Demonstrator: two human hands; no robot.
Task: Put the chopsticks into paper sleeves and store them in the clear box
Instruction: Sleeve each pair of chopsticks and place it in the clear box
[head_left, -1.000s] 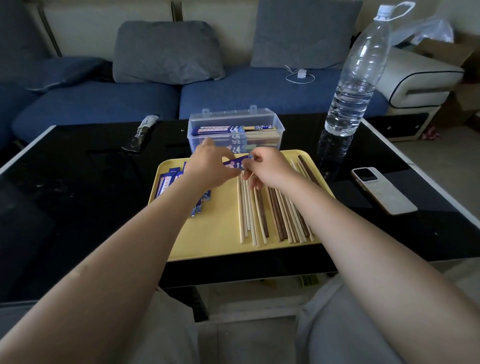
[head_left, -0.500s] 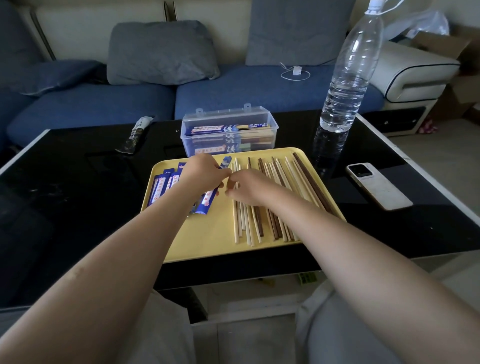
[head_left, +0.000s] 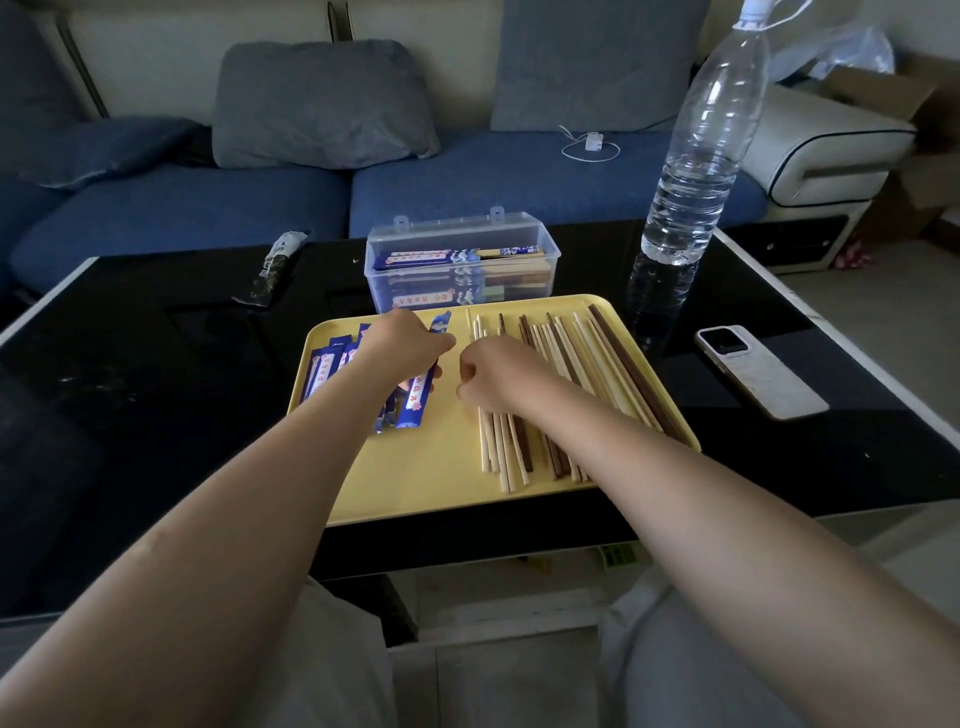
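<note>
A yellow tray lies on the black table. Several blue paper sleeves lie on its left part, several pale and dark chopsticks on its right part. My left hand rests on the sleeves and grips one blue sleeve that lies lengthwise on the tray. My right hand is over the left end of the chopstick row, fingers curled down on them; whether it grips any is hidden. The clear box stands open just behind the tray, with sleeved chopsticks inside.
A tall water bottle stands right of the box. A white phone lies right of the tray. A dark wrapped item lies at the back left of the table. A blue sofa with cushions is behind.
Both hands came down and toward me from near the box to the tray. The blue sleeve went from held up between both hands to lying on the tray under my left hand.
</note>
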